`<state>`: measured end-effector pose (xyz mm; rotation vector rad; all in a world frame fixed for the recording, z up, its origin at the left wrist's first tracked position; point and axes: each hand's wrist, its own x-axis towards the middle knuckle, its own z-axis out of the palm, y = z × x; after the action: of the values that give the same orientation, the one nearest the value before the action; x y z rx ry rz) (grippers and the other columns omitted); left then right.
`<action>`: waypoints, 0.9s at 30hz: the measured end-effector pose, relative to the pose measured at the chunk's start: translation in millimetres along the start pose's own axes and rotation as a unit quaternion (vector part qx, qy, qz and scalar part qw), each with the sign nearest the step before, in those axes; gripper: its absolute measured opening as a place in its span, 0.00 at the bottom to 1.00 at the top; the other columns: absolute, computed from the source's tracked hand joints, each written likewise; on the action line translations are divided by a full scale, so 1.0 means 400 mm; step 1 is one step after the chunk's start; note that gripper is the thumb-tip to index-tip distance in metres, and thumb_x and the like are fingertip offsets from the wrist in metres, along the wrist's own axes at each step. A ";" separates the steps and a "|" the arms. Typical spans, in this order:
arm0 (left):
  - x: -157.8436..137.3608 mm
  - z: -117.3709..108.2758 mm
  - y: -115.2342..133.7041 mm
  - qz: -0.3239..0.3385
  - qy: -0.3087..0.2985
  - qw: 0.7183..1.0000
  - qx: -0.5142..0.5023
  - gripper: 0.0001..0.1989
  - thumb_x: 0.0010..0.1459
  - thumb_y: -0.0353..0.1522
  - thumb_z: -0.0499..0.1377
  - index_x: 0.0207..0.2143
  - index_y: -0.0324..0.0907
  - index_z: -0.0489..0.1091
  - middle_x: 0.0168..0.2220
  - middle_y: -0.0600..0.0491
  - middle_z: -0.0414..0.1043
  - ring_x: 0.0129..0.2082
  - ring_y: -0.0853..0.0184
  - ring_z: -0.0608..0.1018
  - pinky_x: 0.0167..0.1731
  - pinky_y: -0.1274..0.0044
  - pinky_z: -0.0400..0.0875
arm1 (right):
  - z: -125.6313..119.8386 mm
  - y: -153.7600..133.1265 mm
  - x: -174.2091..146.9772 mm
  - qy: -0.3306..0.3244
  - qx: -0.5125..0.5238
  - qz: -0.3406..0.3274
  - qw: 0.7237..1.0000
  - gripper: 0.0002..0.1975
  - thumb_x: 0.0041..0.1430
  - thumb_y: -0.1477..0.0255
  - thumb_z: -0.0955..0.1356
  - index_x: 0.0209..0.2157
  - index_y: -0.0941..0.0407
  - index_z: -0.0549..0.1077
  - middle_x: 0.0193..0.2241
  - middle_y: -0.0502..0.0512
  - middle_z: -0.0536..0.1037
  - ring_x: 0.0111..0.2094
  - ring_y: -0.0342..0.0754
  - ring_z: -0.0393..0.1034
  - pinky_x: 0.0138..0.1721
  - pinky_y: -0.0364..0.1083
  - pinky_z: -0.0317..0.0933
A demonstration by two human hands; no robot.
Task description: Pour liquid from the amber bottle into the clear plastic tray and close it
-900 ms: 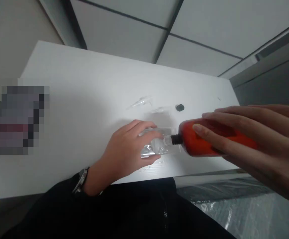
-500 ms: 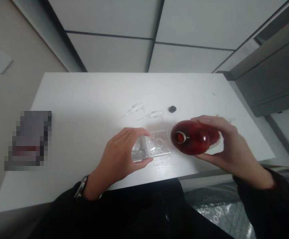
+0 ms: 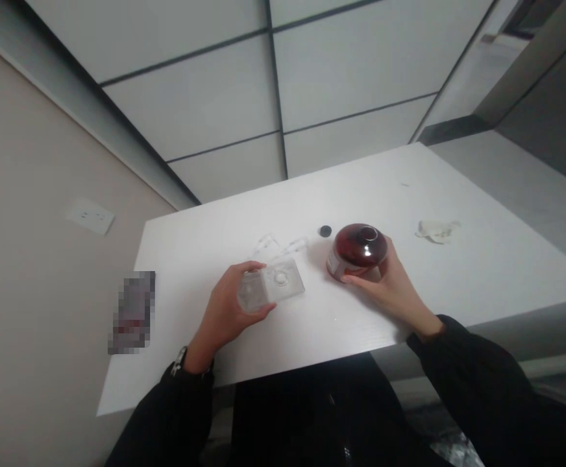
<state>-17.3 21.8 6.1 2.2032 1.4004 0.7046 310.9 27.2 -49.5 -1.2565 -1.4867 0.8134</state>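
My right hand (image 3: 394, 289) grips a dark red bottle (image 3: 357, 250) that stands upright on the white table (image 3: 482, 259), its mouth uncapped. A small black cap (image 3: 324, 230) lies just beyond it to the left. My left hand (image 3: 228, 309) holds the left end of a clear plastic tray (image 3: 274, 286) with round wells, resting flat on the table. Two clear plastic droppers (image 3: 278, 247) lie just behind the tray.
A crumpled white tissue (image 3: 436, 229) lies at the right of the table. A blurred-out object (image 3: 133, 311) sits near the left edge. A wall with a socket (image 3: 90, 216) is to the left; the table's front edge is close to my body.
The red bottle went from lying tipped with its mouth at the tray to standing upright on the table, right of the tray. My left hand stayed on the tray. The view pulled back.
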 end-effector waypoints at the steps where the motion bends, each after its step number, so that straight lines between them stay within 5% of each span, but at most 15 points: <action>1: 0.002 -0.004 0.000 -0.001 -0.003 1.000 0.001 0.28 0.56 0.36 0.70 0.57 0.45 0.66 0.55 0.44 0.75 0.55 0.54 0.78 0.57 0.58 0.74 | -0.001 -0.001 0.000 0.001 -0.001 0.002 1.000 0.44 0.51 0.57 0.81 0.64 0.49 0.63 0.62 0.64 0.70 0.63 0.66 0.68 0.66 0.73 0.59; 5: 0.020 -0.046 -0.006 0.019 -0.019 1.000 0.005 0.39 0.55 0.43 0.72 0.64 0.44 0.62 0.63 0.39 0.69 0.65 0.49 0.71 0.66 0.52 0.64 | -0.002 0.007 -0.006 0.007 0.011 -0.013 1.000 0.51 0.49 0.54 0.82 0.68 0.48 0.59 0.66 0.65 0.66 0.66 0.68 0.65 0.68 0.74 0.57; 8: 0.082 -0.095 -0.023 -0.028 -0.014 0.999 0.010 0.37 0.64 0.49 0.61 0.68 0.42 0.57 0.69 0.36 0.63 0.66 0.52 0.71 0.67 0.55 0.64 | -0.005 0.016 -0.013 0.004 0.043 -0.039 0.998 0.57 0.46 0.48 0.81 0.71 0.45 0.54 0.70 0.65 0.60 0.71 0.69 0.58 0.70 0.74 0.54; 10: 0.149 -0.114 -0.036 -0.056 -0.022 0.998 0.032 0.29 0.70 0.48 0.52 0.65 0.40 0.62 0.66 0.36 0.67 0.59 0.54 0.77 0.64 0.56 0.69 | -0.007 0.019 -0.016 0.010 0.075 -0.059 0.995 0.53 0.52 0.44 0.77 0.71 0.44 0.53 0.71 0.64 0.60 0.72 0.67 0.56 0.71 0.73 0.53; 13: 0.254 -0.096 -0.049 -0.057 -0.092 0.992 0.064 0.23 0.64 0.48 0.61 0.51 0.39 0.75 0.52 0.44 0.79 0.45 0.56 0.83 0.55 0.61 0.76 | -0.008 0.021 -0.015 0.054 0.105 -0.077 0.990 0.40 0.63 0.44 0.69 0.70 0.43 0.55 0.69 0.63 0.63 0.71 0.64 0.57 0.70 0.73 0.54; 16: 0.323 -0.044 -0.047 -0.048 -0.149 0.984 0.082 0.21 0.68 0.47 0.60 0.46 0.37 0.77 0.46 0.50 0.79 0.45 0.59 0.82 0.51 0.67 0.78 | -0.008 0.020 -0.011 0.101 0.108 -0.081 0.986 0.33 0.67 0.46 0.66 0.67 0.44 0.59 0.66 0.63 0.67 0.70 0.63 0.60 0.68 0.73 0.55; 19: 0.347 -0.022 -0.035 -0.058 -0.173 0.980 0.078 0.17 0.70 0.41 0.62 0.53 0.39 0.73 0.53 0.47 0.75 0.49 0.60 0.80 0.49 0.64 0.80 | -0.008 0.018 -0.007 0.121 0.103 -0.083 0.984 0.31 0.68 0.46 0.65 0.65 0.44 0.60 0.64 0.63 0.68 0.68 0.62 0.63 0.66 0.72 0.59; 24: 0.298 -0.125 -0.005 -0.090 -0.075 0.993 0.018 0.16 0.61 0.44 0.66 0.41 0.41 0.78 0.39 0.51 0.81 0.41 0.59 0.83 0.46 0.69 0.80 | -0.008 0.016 -0.005 0.156 0.096 -0.084 0.979 0.28 0.68 0.48 0.66 0.63 0.44 0.63 0.61 0.62 0.71 0.64 0.62 0.67 0.62 0.71 0.64; 27: 0.214 -0.199 0.024 -0.110 0.012 0.993 -0.034 0.19 0.61 0.47 0.65 0.45 0.42 0.76 0.45 0.46 0.83 0.45 0.57 0.85 0.45 0.68 0.81 | -0.007 0.016 -0.005 0.163 0.098 -0.086 0.978 0.28 0.67 0.48 0.67 0.61 0.46 0.65 0.59 0.63 0.72 0.63 0.62 0.68 0.61 0.69 0.66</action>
<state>-29.6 103.3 89.5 1.9575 1.5770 0.6893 315.4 26.5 -55.0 -1.0398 -1.2002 0.5918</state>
